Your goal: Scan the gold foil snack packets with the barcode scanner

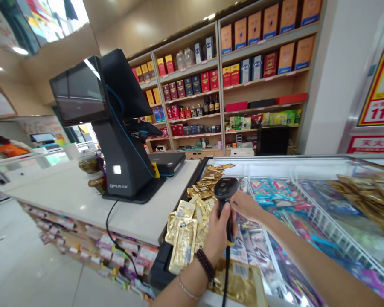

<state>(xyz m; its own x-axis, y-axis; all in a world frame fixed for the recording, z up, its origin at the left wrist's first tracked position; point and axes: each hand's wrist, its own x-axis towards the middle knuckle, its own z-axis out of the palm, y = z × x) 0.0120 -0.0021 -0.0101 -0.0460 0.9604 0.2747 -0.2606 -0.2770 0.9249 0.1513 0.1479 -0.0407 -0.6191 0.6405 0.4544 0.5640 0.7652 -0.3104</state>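
My left hand is wrapped around the handle of a black barcode scanner, held upright with its cable hanging down. Just behind the scanner's neck is my right hand; its fingers are mostly hidden there, and I cannot tell whether they touch the scanner or hold anything. Shiny gold packets lie in a loose pile to the left of both hands. Under my left wrist is a larger flat gold packet with a barcode label. More gold packets trail away along the freezer's left edge.
The glass-topped freezer holds colourful packages and a white wire divider. More gold packages lie at right. A cash register stands on the white counter, its black cable drooping over the edge. Shelves of boxes line the back.
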